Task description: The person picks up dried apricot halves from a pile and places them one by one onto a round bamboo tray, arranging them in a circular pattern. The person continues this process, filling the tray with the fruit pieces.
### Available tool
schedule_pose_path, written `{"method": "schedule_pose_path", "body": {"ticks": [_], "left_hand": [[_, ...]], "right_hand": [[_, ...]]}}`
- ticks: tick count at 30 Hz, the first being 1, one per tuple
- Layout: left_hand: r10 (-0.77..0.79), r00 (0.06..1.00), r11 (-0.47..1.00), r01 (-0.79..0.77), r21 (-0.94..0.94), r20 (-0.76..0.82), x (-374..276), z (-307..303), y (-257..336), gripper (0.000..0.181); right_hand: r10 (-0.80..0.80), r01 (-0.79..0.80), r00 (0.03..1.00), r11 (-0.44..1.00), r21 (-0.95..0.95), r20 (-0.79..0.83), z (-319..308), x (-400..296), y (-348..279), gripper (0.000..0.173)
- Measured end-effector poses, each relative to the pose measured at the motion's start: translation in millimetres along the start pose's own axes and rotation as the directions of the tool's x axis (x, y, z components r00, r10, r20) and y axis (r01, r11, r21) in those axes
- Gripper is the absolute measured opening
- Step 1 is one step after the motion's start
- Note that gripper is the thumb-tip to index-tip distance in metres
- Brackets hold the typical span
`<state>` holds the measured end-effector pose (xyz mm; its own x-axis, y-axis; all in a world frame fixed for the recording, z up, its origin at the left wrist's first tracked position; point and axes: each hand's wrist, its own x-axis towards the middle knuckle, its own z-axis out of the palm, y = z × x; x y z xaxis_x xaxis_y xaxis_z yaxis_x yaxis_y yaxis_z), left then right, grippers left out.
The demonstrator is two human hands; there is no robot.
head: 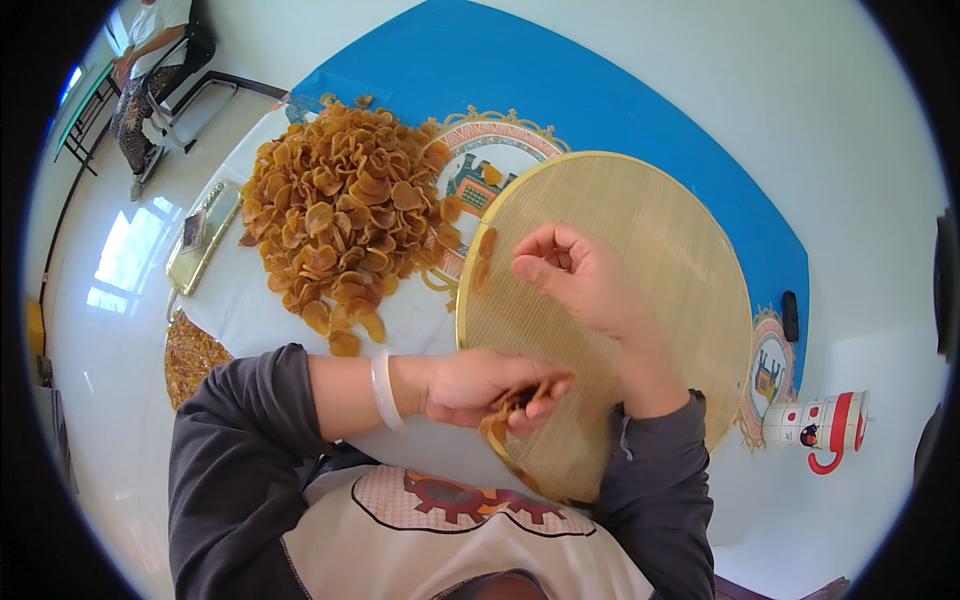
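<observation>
My left hand (502,386), with a pale bangle on its wrist, is closed around several thin amber-brown dried slices (495,426). It is over the near left edge of a large round, finely ribbed tray (660,247) with a gold-coloured rim. Above the tray's left half is my right hand (574,281). Its fingers are loosely curled, with a gap to the thumb and no slice visible between them. A short row of slices (487,244) lies flat inside the tray's left rim, just left of my right fingertips. A large heap of similar slices (352,202) covers the table's left part.
A phone-like object in a clear, gold-edged case (204,236) rests at the table's left edge. Below it is a container of amber pieces (191,356). To the right are a lidded cup with a red handle (817,431) and a small black object (790,316). A person (154,67) sits at far left.
</observation>
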<state>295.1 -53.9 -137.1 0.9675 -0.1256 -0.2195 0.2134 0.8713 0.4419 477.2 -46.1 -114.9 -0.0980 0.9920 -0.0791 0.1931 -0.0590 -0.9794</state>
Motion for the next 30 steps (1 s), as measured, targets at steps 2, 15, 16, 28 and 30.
{"method": "schedule_pose_path", "body": {"ticks": [2, 15, 16, 28, 30], "left_hand": [[0.078, 0.994, 0.993, -0.085, -0.087, -0.077, -1, 1, 2, 0.032], [0.208, 0.957, 0.964, -0.235, -0.123, -0.203, 3, -1, 3, 0.025], [0.219, 0.955, 0.962, -0.246, -0.118, -0.2, 3, -2, 2, 0.025], [0.075, 0.993, 0.995, -0.069, 0.072, -0.091, 2, -4, -4, 0.028], [0.017, 1.0, 0.996, -0.017, 0.093, -0.005, 2, -3, -6, 0.028]], "right_hand": [[0.076, -0.074, 0.98, 0.997, -0.018, 0.183, -21, -10, -17, 0.027], [0.13, -0.095, 0.913, 0.99, -0.106, 0.386, -40, -27, -41, 0.017], [0.109, -0.098, 0.91, 0.994, -0.047, 0.4, -41, -26, -37, 0.017], [0.036, 0.06, 0.97, 0.923, -0.381, 0.24, -35, -25, -49, 0.01], [0.023, 0.061, 0.974, 0.933, -0.355, 0.227, -22, -19, -32, 0.007]]}}
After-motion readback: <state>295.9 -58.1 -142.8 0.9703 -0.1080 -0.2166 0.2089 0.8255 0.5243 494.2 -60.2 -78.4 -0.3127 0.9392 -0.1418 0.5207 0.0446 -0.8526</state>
